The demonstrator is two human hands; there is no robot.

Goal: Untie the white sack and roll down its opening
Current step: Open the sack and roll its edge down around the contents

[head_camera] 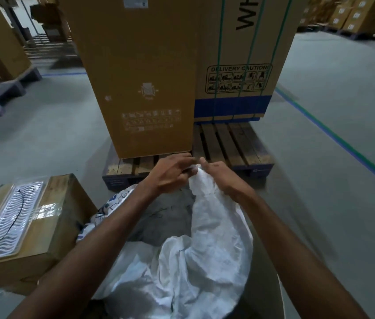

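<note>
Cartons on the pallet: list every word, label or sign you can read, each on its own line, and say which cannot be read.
"DELIVERY CAUTION": heading over the pictogram panel on the right carton.
"Wh": large black letters up the right carton, cut off by the frame.
White symbol panel on the left carton: too small to read.
Label at the left carton's top: blurred.
Blue print on the sack: unreadable.

tall cartons (140, 77) on pallet (232, 143) | small box (50, 217) (plastic-topped) on floor (320, 157)
</note>
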